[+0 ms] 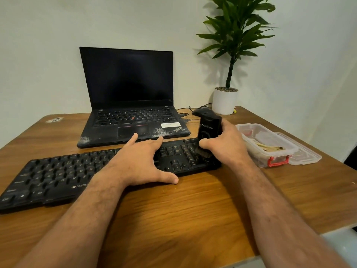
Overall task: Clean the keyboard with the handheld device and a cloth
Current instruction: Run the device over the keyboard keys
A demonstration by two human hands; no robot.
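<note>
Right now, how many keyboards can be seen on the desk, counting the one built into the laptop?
2. The separate black keyboard lies across the near desk under both hands. The second is built into the open laptop behind it. No others show.

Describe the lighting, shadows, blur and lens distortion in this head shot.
Head view: soft, even indoor light; the plant throws a faint shadow on the wall, and the left hand and right hand darken the keyboard beneath them. The laptop screen is dark, no glare. Wide-angle bending curves the table edges. The handheld device looks slightly smeared.
</note>
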